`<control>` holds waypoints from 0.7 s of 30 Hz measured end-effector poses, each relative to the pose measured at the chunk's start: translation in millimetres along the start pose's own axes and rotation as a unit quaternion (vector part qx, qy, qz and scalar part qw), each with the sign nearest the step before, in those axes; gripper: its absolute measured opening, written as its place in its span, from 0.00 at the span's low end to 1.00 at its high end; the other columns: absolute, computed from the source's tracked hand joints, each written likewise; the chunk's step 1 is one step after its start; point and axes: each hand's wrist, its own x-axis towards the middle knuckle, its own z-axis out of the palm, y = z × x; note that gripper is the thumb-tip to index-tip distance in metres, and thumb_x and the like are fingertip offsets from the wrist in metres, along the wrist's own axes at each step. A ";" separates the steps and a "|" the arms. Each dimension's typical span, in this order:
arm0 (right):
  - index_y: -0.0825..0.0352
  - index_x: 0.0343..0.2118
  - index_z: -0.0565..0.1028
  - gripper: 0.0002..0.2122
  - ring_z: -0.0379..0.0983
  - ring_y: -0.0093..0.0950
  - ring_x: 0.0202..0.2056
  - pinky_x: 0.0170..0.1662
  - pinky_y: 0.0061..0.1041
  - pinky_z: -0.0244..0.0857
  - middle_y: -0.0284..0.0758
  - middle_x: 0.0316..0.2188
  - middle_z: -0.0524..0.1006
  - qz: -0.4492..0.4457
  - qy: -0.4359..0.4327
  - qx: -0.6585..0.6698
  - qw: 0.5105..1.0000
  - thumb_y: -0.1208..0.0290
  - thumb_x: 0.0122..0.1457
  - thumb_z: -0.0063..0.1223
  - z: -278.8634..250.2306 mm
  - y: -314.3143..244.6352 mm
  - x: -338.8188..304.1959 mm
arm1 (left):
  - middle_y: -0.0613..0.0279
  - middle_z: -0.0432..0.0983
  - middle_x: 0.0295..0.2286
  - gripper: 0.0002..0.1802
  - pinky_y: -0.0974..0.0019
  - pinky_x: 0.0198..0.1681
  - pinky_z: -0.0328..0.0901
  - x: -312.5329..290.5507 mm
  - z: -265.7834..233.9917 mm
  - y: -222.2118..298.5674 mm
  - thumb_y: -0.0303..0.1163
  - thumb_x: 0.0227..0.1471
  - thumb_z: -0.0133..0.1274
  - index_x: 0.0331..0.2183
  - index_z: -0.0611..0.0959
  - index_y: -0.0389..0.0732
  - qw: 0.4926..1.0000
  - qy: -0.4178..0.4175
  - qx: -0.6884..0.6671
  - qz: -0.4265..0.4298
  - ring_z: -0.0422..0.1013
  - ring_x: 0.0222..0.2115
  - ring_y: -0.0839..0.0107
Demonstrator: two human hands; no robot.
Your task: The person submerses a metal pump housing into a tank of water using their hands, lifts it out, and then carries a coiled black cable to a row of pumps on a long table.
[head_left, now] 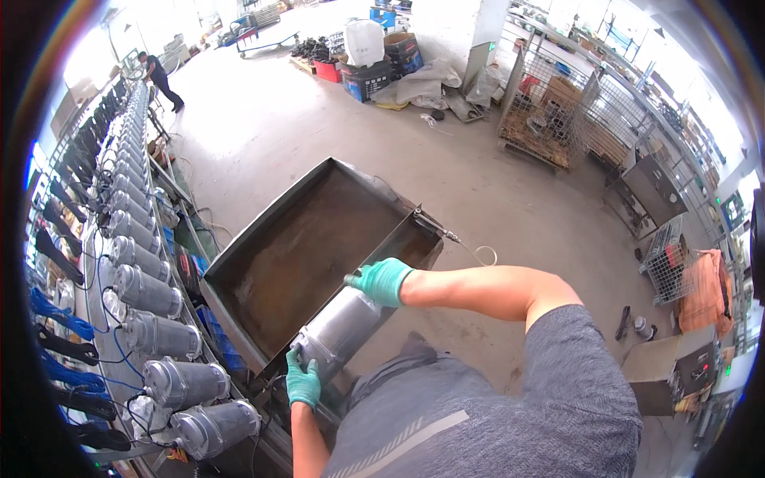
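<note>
I hold a silver metal cylinder (344,327), a pump or motor body, tilted against the near corner of a large rusty metal tray (263,231). My left hand (303,381), in a green glove, grips its lower end. My right hand (381,280), also in a green glove, holds its upper end at the tray's rim. Both hands are closed on the cylinder.
A long row of similar silver cylinders (143,291) with black handles and blue cables lines a rack on the left. A person (162,78) stands far back left. Wire cages (550,111), boxes, a white tank (364,40) and a small machine (673,370) stand around the concrete floor.
</note>
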 end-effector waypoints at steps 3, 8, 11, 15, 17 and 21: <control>0.54 0.53 0.79 0.19 0.78 0.36 0.49 0.45 0.37 0.75 0.34 0.50 0.77 -0.178 -0.015 -0.147 0.973 0.65 0.57 0.62 -27.8 17.8 -8.2 | 0.44 0.74 0.56 0.33 0.59 0.61 0.62 4.5 2.4 -8.5 0.24 0.59 0.57 0.63 0.67 0.45 1.000 -0.003 -0.009 0.005 0.71 0.57 0.55; 0.55 0.41 0.84 0.11 0.78 0.35 0.47 0.43 0.36 0.75 0.32 0.47 0.78 -0.261 0.002 -0.198 0.945 0.61 0.57 0.61 -12.4 31.5 6.9 | 0.47 0.74 0.56 0.33 0.59 0.62 0.61 7.5 6.2 -19.7 0.22 0.59 0.56 0.63 0.66 0.45 0.999 -0.005 -0.026 0.021 0.71 0.56 0.55; 0.59 0.34 0.84 0.14 0.82 0.38 0.40 0.40 0.38 0.75 0.36 0.36 0.83 -0.097 0.023 -0.076 0.992 0.54 0.60 0.57 -3.4 24.8 11.4 | 0.49 0.74 0.56 0.33 0.60 0.61 0.61 5.0 6.5 -16.0 0.21 0.59 0.55 0.63 0.65 0.45 0.999 -0.003 -0.024 0.024 0.71 0.56 0.59; 0.64 0.33 0.81 0.19 0.83 0.45 0.33 0.37 0.45 0.75 0.44 0.27 0.83 0.088 0.070 0.062 0.992 0.51 0.64 0.53 23.1 12.8 13.6 | 0.49 0.74 0.56 0.33 0.61 0.60 0.63 4.5 6.3 -9.5 0.20 0.60 0.54 0.64 0.65 0.45 0.998 -0.010 -0.066 -0.008 0.71 0.54 0.62; 0.64 0.36 0.80 0.20 0.82 0.46 0.32 0.37 0.46 0.74 0.44 0.26 0.83 0.089 0.050 0.068 0.992 0.48 0.64 0.51 17.9 11.3 10.4 | 0.49 0.73 0.55 0.33 0.61 0.60 0.63 2.5 4.5 -7.5 0.20 0.60 0.54 0.64 0.65 0.46 0.998 -0.011 -0.054 -0.009 0.71 0.54 0.62; 0.64 0.45 0.78 0.20 0.81 0.42 0.43 0.45 0.44 0.74 0.44 0.42 0.81 0.005 -0.021 0.057 0.998 0.51 0.60 0.58 1.1 21.1 12.7 | 0.52 0.74 0.55 0.33 0.60 0.59 0.64 8.3 6.1 -27.2 0.19 0.60 0.54 0.64 0.65 0.48 0.999 -0.004 -0.046 0.024 0.71 0.53 0.62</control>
